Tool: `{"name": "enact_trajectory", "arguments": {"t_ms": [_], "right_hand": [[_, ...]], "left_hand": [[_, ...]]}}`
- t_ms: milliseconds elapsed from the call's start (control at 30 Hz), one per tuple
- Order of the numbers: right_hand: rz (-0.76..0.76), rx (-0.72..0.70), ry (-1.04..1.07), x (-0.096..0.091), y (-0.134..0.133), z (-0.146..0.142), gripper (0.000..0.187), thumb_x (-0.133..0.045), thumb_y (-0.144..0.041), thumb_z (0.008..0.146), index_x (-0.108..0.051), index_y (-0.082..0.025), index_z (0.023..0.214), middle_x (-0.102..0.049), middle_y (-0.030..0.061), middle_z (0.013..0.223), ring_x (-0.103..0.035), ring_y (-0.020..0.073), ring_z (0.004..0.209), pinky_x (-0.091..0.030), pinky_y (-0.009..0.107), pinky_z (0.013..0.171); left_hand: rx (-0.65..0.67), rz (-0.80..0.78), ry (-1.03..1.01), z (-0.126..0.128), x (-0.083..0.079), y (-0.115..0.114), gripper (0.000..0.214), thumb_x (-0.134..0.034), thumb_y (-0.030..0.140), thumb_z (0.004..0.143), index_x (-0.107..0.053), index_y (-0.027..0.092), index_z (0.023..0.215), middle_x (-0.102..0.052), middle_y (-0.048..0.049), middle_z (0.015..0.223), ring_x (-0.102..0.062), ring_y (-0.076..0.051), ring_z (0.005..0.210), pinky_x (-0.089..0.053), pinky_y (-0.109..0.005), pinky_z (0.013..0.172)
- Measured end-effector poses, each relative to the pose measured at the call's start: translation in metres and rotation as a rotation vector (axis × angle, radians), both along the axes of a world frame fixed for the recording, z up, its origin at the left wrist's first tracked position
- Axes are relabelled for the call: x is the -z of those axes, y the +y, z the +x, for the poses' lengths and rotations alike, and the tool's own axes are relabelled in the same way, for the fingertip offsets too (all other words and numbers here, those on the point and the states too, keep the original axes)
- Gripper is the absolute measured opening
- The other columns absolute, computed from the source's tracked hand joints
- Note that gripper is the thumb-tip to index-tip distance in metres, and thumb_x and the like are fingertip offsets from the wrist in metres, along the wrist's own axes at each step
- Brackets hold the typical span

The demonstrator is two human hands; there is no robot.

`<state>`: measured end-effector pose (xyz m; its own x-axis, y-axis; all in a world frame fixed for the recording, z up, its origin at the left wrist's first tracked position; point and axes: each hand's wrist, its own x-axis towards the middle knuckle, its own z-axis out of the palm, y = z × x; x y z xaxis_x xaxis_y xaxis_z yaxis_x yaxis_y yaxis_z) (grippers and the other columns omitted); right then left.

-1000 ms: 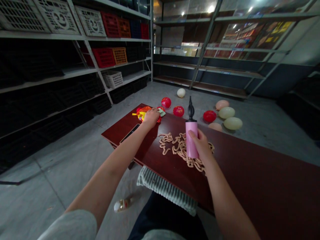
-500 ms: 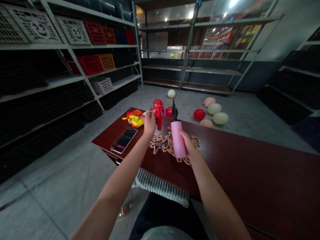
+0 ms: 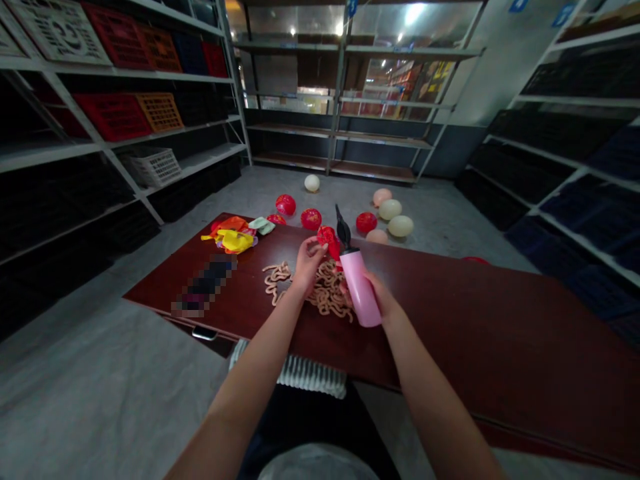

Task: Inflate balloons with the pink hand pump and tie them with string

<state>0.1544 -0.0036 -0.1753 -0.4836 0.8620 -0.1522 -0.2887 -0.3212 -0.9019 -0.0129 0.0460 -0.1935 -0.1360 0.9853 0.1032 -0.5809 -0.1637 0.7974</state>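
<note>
My right hand (image 3: 379, 298) is wrapped round a pink balloon pump (image 3: 361, 287) with a black nozzle pointing up and away. Beside the nozzle, my left hand (image 3: 309, 261) pinches a limp red balloon (image 3: 327, 237) with a printed pattern. Whether the balloon touches the nozzle I cannot tell. Beneath both hands, a heap of uninflated tan long balloons (image 3: 330, 293) lies on the dark red table (image 3: 450, 320). To the left is a pile of flat balloons in yellow, orange and red (image 3: 235, 241), with a pale green balloon (image 3: 263, 226) at its edge.
A blurred-out phone (image 3: 206, 285) lies near the table's left edge. Several inflated balloons, including a red one (image 3: 367, 222) and a cream one (image 3: 401, 226), rest on the floor beyond. Metal shelves (image 3: 330, 137) with crates stand around the room.
My left hand has moved right, from near the pile of flat balloons to the pump's nozzle, with the red balloon. The pump tilts more now, and the whole view has swung right.
</note>
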Motion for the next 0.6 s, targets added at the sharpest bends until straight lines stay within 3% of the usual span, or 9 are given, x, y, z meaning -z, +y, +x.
{"name": "enact_trajectory", "arguments": {"t_ms": [67, 167, 300, 367, 433, 533, 600], "right_hand": [[0.015, 0.015, 0.088, 0.001, 0.0, 0.006, 0.058, -0.057, -0.06, 0.08, -0.06, -0.02, 0.122, -0.069, 0.0047, 0.08, -0.059, 0.0126, 0.056, -0.049, 0.021, 0.045], [0.051, 0.078, 0.282, -0.005, 0.0, 0.008, 0.053, -0.053, -0.055, 0.084, -0.06, -0.022, 0.125, -0.07, 0.0095, 0.108, -0.059, 0.0126, 0.066, -0.05, 0.02, 0.045], [0.063, 0.104, 0.431, -0.013, 0.0, 0.005, 0.052, -0.053, -0.053, 0.084, -0.061, -0.021, 0.124, -0.053, 0.0128, 0.142, -0.057, 0.0106, 0.071, -0.049, 0.019, 0.046], [0.075, 0.087, 0.465, -0.014, -0.002, 0.003, 0.053, -0.054, -0.054, 0.084, -0.061, -0.02, 0.124, -0.047, 0.0128, 0.148, -0.056, 0.0105, 0.072, -0.049, 0.019, 0.045], [0.084, 0.075, 0.485, -0.013, -0.004, 0.001, 0.052, -0.054, -0.054, 0.084, -0.062, -0.021, 0.123, -0.047, 0.0122, 0.148, -0.055, 0.0111, 0.074, -0.048, 0.019, 0.045], [0.093, 0.061, 0.47, -0.008, -0.006, -0.003, 0.051, -0.051, -0.054, 0.085, -0.062, -0.02, 0.122, -0.056, 0.0124, 0.139, -0.056, 0.0124, 0.073, -0.048, 0.02, 0.044], [0.086, 0.018, 0.428, -0.004, -0.007, -0.005, 0.053, -0.048, -0.055, 0.087, -0.061, -0.019, 0.124, -0.065, 0.0123, 0.122, -0.056, 0.013, 0.069, -0.047, 0.021, 0.045]], "left_hand": [[-0.02, 0.003, 0.051, -0.002, 0.005, 0.0, 0.051, -0.082, 0.033, 0.068, -0.047, 0.021, 0.104, -0.065, -0.002, 0.093, -0.065, -0.014, 0.08, -0.051, -0.026, 0.073], [-0.13, -0.019, 0.224, -0.006, 0.013, 0.0, 0.048, -0.079, 0.034, 0.072, -0.039, 0.022, 0.095, -0.06, -0.0004, 0.096, -0.062, -0.012, 0.077, -0.052, -0.026, 0.071], [-0.403, 0.057, 0.554, -0.011, 0.015, -0.004, 0.043, -0.078, 0.031, 0.073, -0.04, 0.021, 0.092, -0.056, -0.0055, 0.106, -0.06, -0.012, 0.077, -0.05, -0.026, 0.071], [-0.523, 0.089, 0.687, -0.012, 0.009, -0.01, 0.031, -0.073, 0.035, 0.078, -0.048, 0.019, 0.089, -0.057, -0.0055, 0.098, -0.059, -0.014, 0.078, -0.049, -0.027, 0.073], [-0.435, 0.116, 0.739, -0.013, 0.0, -0.018, 0.029, -0.057, 0.045, 0.09, -0.056, 0.018, 0.08, -0.06, -0.0046, 0.083, -0.058, -0.015, 0.074, -0.048, -0.028, 0.073], [0.006, 0.13, 0.727, -0.009, -0.007, -0.03, 0.062, -0.029, 0.058, 0.097, -0.064, 0.017, 0.067, -0.065, -0.0056, 0.067, -0.06, -0.017, 0.064, -0.049, -0.031, 0.07], [0.203, 0.112, 0.744, -0.004, -0.006, -0.036, 0.068, -0.027, 0.064, 0.095, -0.069, 0.017, 0.068, -0.069, -0.0063, 0.069, -0.064, -0.019, 0.069, -0.05, -0.033, 0.076]]}}
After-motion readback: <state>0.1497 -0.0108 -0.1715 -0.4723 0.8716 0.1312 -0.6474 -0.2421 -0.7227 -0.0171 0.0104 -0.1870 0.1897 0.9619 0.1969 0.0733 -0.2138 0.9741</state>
